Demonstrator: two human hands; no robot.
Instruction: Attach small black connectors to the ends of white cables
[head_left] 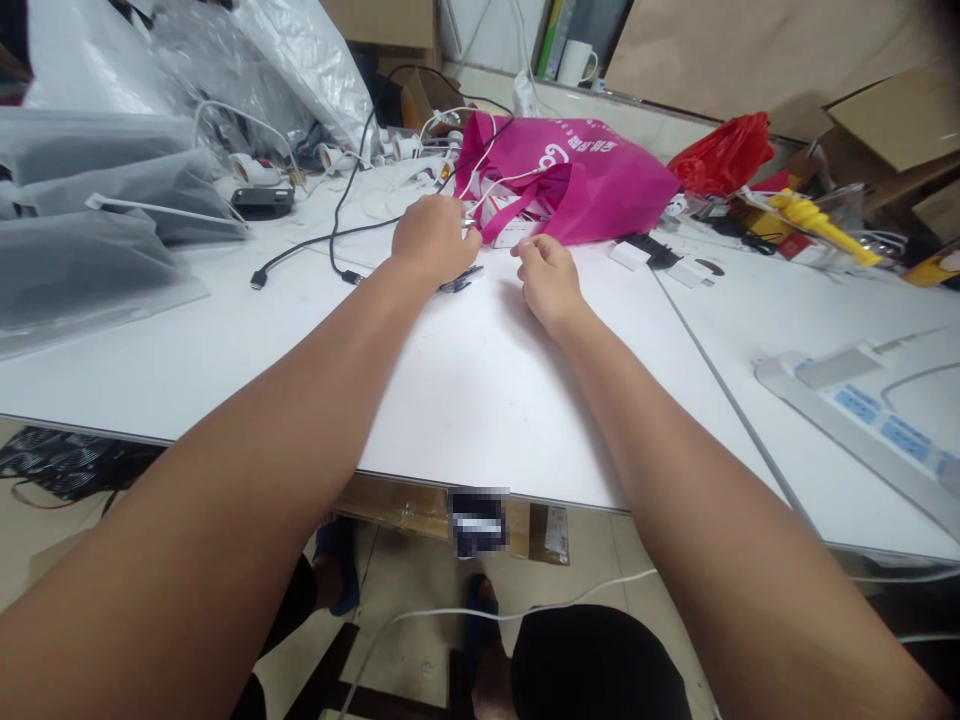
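My left hand (433, 238) is closed over the table, its fingers at the end of a white cable (491, 188) that they appear to grip; the fingertips are partly hidden. To its right, my right hand (551, 280) is curled in a pinch, and whatever lies between its fingers is too small to tell. Just behind both hands lies a pink bag (600, 185) with white lettering, its mouth facing them and small boxes showing inside. Beneath my left hand is a small dark bundle (459, 282). A black cable (300, 243) runs left of that hand, its plug on the white tabletop (480, 390).
Grey zip bags (82, 240) and clear plastic cover the left side. White lamp sockets (259, 170) and a black device (262, 202) sit behind. White adapters (630, 255), a red bag (724, 155), a yellow tool (825, 228) and a power strip (862, 400) are on the right.
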